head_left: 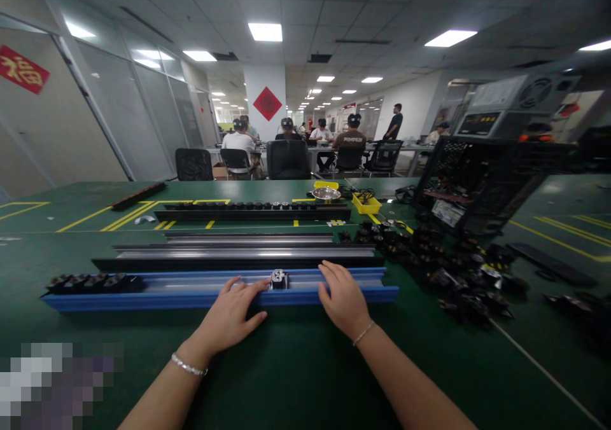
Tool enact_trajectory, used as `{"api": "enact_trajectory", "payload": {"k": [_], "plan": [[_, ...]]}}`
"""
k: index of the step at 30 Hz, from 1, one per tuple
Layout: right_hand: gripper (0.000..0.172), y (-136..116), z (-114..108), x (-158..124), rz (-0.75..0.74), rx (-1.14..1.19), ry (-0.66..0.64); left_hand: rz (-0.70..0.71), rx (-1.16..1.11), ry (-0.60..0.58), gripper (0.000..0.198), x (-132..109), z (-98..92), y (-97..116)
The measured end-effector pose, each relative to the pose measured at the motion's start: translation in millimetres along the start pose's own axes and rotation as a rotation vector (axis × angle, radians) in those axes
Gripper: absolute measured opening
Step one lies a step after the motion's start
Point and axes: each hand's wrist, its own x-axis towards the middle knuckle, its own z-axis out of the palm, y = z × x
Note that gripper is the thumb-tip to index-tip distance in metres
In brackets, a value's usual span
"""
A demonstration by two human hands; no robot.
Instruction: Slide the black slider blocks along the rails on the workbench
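Note:
A long blue channel (191, 299) lies across the green table in front of me. Several black parts (90, 282) sit in its left end, and a single small black and silver part (278, 280) stands in it near the middle. My left hand (231, 315) rests at the channel's near edge with its fingers apart, the index fingertip beside the single part. On the right, my right hand (344, 296) lies over the channel's rim, fingers stretched out and holding nothing.
Behind lie black channels (238, 264) and one filled with parts (252, 214). A pile of black parts (458, 264) and an open computer case (477, 188) stand right. Farther back are a yellow tray (366, 204), a metal dish (326, 193) and seated people.

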Motion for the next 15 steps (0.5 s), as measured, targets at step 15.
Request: {"api": "enact_trajectory", "payload": {"k": [15], "plan": [[0.042,-84,46,24,0.223,0.168,-0.102,0.045,0.024,0.023,0.05,0,2.8,-1]]}}
